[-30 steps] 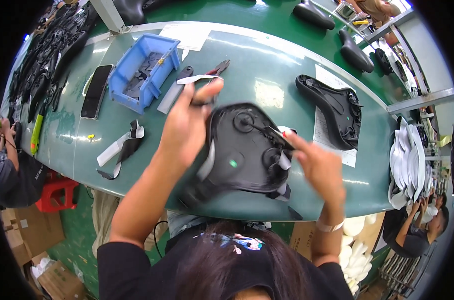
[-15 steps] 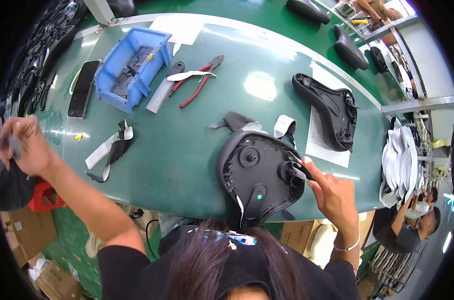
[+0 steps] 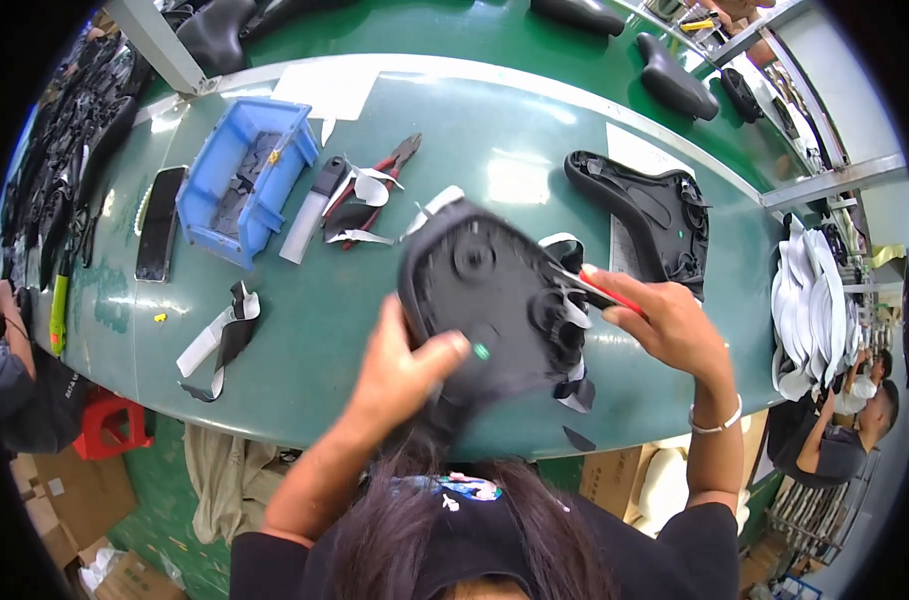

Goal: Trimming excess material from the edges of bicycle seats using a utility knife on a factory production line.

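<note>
A black bicycle saddle (image 3: pixel 504 330), underside up and slightly smeared by motion, is in front of me. My left hand (image 3: pixel 394 375) grips its left edge, thumb on the underside and fingers round the rim. In my right hand (image 3: pixel 669 325) is a red-handled tool (image 3: pixel 614 292) with a slim metal blade. Its tip reaches the saddle's right rim; I cannot tell whether it touches. Black-and-white trim scraps (image 3: pixel 576 392) hang or lie beside that rim. Another scrap (image 3: pixel 439 207) shows behind the saddle's far edge.
A second saddle (image 3: pixel 639 215) lies at right on white paper. Further left are red-handled pliers (image 3: pixel 404 152), a blue bin (image 3: pixel 199 215) of dark scraps, a phone (image 3: pixel 162 225) and a trim strip (image 3: pixel 219 340). White covers (image 3: pixel 809 310) are stacked at the right edge. Other people sit at both sides.
My left hand has come from the far left, where it held a dark scrap, to the saddle. The saddle has turned and shifted. More scraps lie by the pliers. The view has shifted.
</note>
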### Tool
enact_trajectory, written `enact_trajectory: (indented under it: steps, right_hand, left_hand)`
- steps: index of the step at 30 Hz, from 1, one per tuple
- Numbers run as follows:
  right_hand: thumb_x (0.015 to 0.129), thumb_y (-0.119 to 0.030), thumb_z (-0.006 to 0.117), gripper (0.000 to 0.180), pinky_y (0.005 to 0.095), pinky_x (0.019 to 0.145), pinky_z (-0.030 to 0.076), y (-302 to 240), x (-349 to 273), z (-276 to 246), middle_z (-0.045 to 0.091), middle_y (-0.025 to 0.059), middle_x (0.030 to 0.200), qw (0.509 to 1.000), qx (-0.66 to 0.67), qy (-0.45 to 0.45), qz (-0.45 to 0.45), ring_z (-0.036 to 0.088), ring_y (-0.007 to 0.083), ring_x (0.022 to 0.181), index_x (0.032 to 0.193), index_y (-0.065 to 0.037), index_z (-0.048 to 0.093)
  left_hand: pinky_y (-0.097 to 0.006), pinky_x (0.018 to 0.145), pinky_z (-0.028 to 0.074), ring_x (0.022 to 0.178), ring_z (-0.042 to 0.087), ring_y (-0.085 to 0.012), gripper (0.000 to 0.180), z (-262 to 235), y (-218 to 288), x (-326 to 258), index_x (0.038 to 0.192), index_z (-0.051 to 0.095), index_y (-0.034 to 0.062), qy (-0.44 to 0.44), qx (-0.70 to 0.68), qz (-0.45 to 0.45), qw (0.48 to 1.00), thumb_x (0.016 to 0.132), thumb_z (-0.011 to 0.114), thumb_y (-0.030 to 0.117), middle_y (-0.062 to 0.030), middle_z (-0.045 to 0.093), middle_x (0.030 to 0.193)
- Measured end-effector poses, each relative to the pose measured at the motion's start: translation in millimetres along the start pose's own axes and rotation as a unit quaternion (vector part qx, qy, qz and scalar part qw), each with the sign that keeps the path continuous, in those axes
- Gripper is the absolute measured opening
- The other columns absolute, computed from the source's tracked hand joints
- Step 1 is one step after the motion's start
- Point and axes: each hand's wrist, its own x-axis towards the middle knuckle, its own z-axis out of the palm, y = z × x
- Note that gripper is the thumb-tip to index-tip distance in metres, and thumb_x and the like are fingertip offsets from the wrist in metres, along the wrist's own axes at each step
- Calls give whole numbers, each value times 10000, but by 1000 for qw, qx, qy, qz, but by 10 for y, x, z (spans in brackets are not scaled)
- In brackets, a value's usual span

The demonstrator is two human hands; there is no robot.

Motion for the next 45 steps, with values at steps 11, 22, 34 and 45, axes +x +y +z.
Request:
enact_trajectory:
  steps: [11, 22, 34, 45]
  right_hand:
    - [835, -44, 606, 641, 453, 666, 473, -159, -283, 1004, 605, 250, 977, 974, 111, 164, 114, 585, 451, 810, 1407, -104, 324]
    - [816, -68, 647, 576, 403, 665, 481, 77, -117, 426, 634, 163, 1008, 996, -20, 66, 58, 606, 347, 770, 1351, -171, 459]
    - [852, -100, 611, 623, 438, 531, 433, -702, -717, 1253, 583, 243, 711, 944, 187, 131, 240, 578, 399, 554, 1383, -66, 287]
    - [843, 24, 576, 715, 195, 590, 457, -740, -865, 1267, 547, 122, 1178, 821, 398, 342, 222, 519, 69, 735, 1423, -68, 168]
  left_hand:
    - [-312, 824, 472, 897, 589, -177, 533, -39, 414, 243, 1137, 461, -38, -8, 146, 96, 985, 711, 712, 161, -139, 620, 988]
    - [-338, 806, 464, 868, 602, -224, 474, -205, 574, 406, 1109, 476, -41, -37, 233, 84, 968, 738, 652, 196, -181, 632, 970]
    - [-305, 827, 480, 910, 589, -180, 629, 248, 345, -261, 1206, 357, -33, 38, 91, 82, 992, 718, 730, 100, -147, 584, 1021]
    - [-369, 846, 454, 982, 558, -244, 734, 326, -2, -623, 1220, 305, -22, 36, 95, 135, 986, 711, 794, 180, -168, 528, 1082]
